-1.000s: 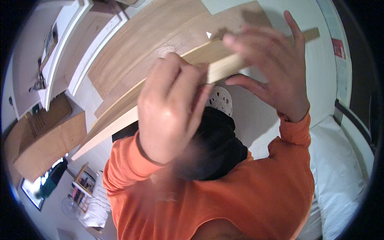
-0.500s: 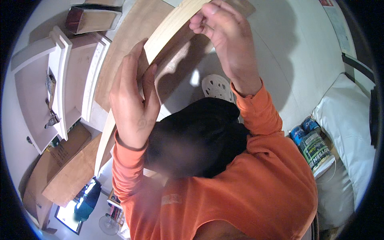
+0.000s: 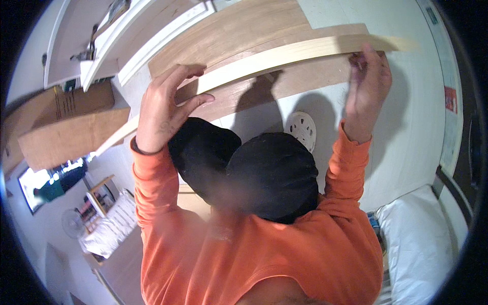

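Far left there's a bright screen (image 3: 31,187), with a cardboard box (image 3: 76,136) just above and right of it and a fan (image 3: 74,223) lower down. A white shelf unit (image 3: 115,44) leans in from the top left, with some dark tools (image 3: 91,46) on it.

Next up, the left hand (image 3: 165,107): thumb on the near side, fingers on the far side, curved in a loose C with the wooden strip (image 3: 290,57) caught between them. That strip is long and pale, running from the lower left, behind the left hand, up across to the upper right, raised over the brown boards (image 3: 249,28) on the floor.

Below it in the middle are two knees in black trousers (image 3: 272,175), plus a white shoe (image 3: 303,127) with holes. The right hand (image 3: 368,84) has curled fingers at the strip's near edge, kinda blurry, so can't tell if it's actually pinching. Far right: a shiny white bag (image 3: 419,244).
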{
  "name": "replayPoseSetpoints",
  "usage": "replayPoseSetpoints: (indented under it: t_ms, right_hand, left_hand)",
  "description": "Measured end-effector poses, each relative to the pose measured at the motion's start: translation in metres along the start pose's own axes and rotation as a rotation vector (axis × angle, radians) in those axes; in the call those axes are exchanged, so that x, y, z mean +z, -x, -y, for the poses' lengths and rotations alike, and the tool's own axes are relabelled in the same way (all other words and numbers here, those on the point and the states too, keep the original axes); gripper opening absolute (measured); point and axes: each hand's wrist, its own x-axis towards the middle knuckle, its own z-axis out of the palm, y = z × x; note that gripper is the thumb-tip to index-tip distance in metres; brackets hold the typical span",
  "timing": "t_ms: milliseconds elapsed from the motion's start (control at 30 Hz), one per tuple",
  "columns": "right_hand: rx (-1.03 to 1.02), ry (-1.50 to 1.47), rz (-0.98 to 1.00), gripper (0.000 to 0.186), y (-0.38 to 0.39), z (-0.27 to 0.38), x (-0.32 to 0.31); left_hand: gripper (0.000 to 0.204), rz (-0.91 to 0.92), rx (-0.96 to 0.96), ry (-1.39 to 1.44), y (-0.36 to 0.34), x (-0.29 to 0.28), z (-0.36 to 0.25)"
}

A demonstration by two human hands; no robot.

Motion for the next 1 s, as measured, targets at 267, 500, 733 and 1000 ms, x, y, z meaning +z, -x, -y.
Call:
replayPoseSetpoints:
  t_ms: [267,500,733,1000]
  right_hand:
    - [-1.057,0.968,0.511,0.021,0.033,0.010,0.047]
    - [-1.017,1.038,0.982,0.021,0.034,0.011,0.073]
    - [-1.058,1.055,1.018,0.033,0.046,0.008,0.089]
    - [-0.952,1.086,1.190,0.047,0.066,0.000,0.128]
  left_hand:
    - [0.037,-0.038,0.043,0.246,0.031,0.005,0.044]
    - [0.040,-0.077,0.108,0.273,0.041,0.003,0.050]
    - [0.040,-0.158,0.219,0.149,0.040,0.010,0.062]
    - [0.042,-0.153,0.085,0.085,0.064,0.003,0.061]
